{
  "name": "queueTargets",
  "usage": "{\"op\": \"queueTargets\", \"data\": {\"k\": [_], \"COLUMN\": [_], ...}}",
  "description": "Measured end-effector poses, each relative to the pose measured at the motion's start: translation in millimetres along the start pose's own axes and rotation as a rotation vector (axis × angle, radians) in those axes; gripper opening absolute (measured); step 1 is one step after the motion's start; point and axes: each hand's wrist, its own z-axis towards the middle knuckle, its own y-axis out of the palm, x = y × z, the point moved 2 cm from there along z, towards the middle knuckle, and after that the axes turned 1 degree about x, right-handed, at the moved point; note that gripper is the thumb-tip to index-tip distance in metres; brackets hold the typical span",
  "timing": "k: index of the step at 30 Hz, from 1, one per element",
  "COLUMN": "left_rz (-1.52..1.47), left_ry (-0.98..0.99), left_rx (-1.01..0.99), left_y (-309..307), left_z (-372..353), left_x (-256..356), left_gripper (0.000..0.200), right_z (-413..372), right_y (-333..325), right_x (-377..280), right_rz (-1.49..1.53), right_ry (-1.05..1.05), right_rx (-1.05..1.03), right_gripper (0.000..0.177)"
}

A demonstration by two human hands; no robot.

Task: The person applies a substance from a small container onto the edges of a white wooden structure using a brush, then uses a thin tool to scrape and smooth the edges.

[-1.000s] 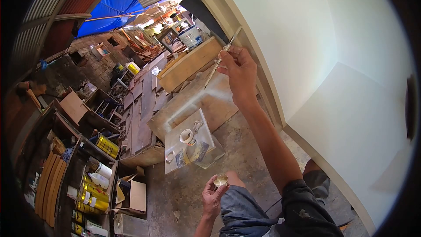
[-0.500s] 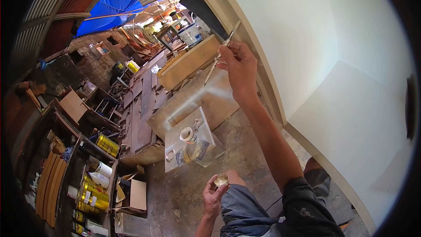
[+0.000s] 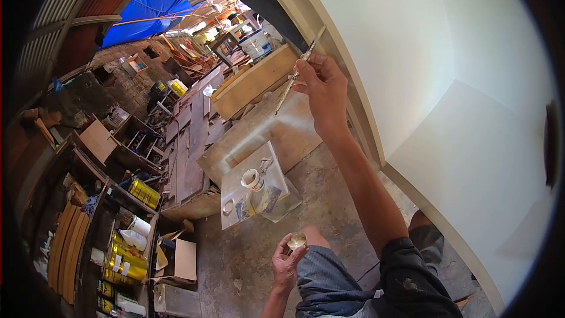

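Observation:
My right hand (image 3: 323, 91) is raised in front of a cream-painted frame (image 3: 347, 68) with white inner panels (image 3: 394, 41). Pinched between its thumb and fingers is a thin, paint-smeared paintbrush (image 3: 285, 95). The brush's upper end lies at the frame's edge; whether it touches cannot be told. Low in the view, over my knee, my left hand (image 3: 285, 265) is closed around a small cup (image 3: 297, 240) with pale, creamy contents.
A small table (image 3: 235, 180) holds a white tub (image 3: 252, 179), a ring-shaped lid (image 3: 228, 206) and a rag. Shelves on the left carry yellow cans (image 3: 126, 264) and white bottles (image 3: 133, 239). Boards (image 3: 188, 135) and a wooden box (image 3: 253, 82) lie behind.
My right hand and the brush have shifted very slightly to the right along the frame. My left hand with the cup stays in place.

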Motion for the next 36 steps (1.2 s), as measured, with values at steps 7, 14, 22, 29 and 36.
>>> {"op": "queueTargets", "data": {"k": [7,14,22,29,36], "left_rz": [-0.003,0.006,0.01,-0.003,-0.005], "left_ry": [-0.011,-0.022,-0.009,-0.021,-0.021], "left_rx": [0.004,0.006,0.013,0.002,0.007], "left_y": [-0.8,-2.1,-0.1,-3.6,-3.6], "left_z": [-0.6,-1.0,-1.8,-1.8,-1.8], "left_x": [-0.2,-0.4,0.2,-1.7,-2.1], "left_gripper": [0.047,0.049,0.045,0.051,0.048], "right_z": [-8.9,-2.1,-6.5,-4.0,-8.9], "right_y": [-1.4,-0.5,-3.4,-0.2,-6.2], "right_x": [2.8,-0.9,2.6,-1.5,5.1], "right_rz": [-0.005,-0.002,0.005,-0.001,-0.007], "right_ry": [0.013,-0.025,0.001,-0.021,0.016], "right_rx": [0.007,-0.012,-0.001,-0.005,0.006], "right_gripper": [0.022,0.022,0.022,0.022,0.02]}}
